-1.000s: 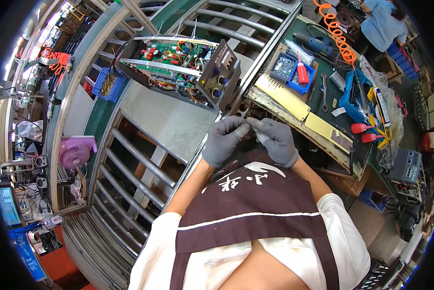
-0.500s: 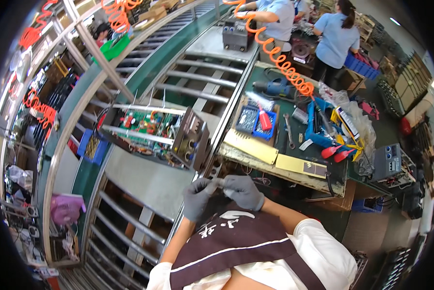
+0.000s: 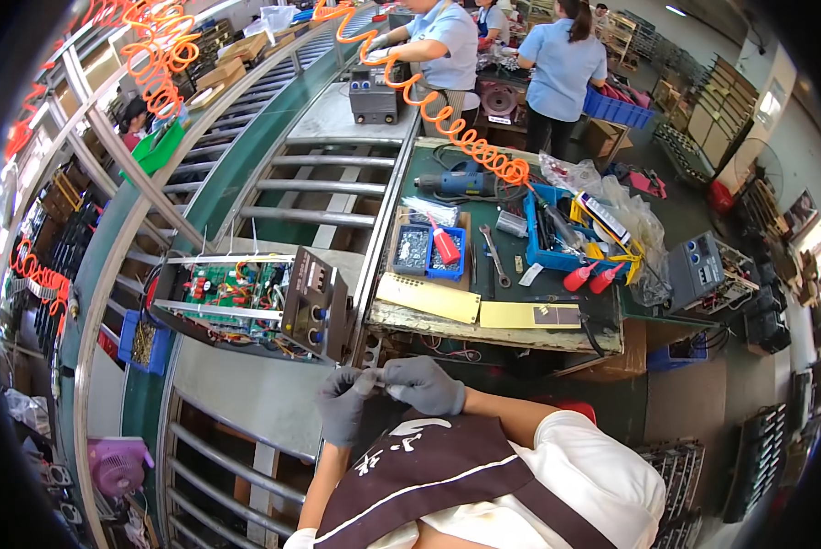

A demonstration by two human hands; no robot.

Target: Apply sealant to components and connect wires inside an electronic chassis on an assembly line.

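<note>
My left hand (image 3: 344, 403) and my right hand (image 3: 421, 384), both in grey gloves, meet fingertip to fingertip in front of my dark apron (image 3: 429, 467). Each is closed in a pinch around something small between them, too small to make out. Ahead and to the left, an opened electrical unit (image 3: 236, 297) lies on the roller line, its green circuit board and wires exposed and its dark knobbed panel (image 3: 314, 306) facing right. Neither hand touches it. To the right of the unit, a yellow strip (image 3: 427, 297) and a second yellow plate (image 3: 520, 316) lie along the bench's near edge.
On the green-topped bench (image 3: 511, 215) are blue screw bins (image 3: 447, 252), a wrench (image 3: 494, 256), a blue heat gun (image 3: 461, 181) and a blue tool tray (image 3: 547, 242). An orange coiled hose (image 3: 447, 119) hangs over it. A co-worker (image 3: 442, 50) stands at the far end beside another unit (image 3: 374, 94).
The view has swung, so the bench and the unit appear further left. My hands stay pinched together, a little lower in the picture.
</note>
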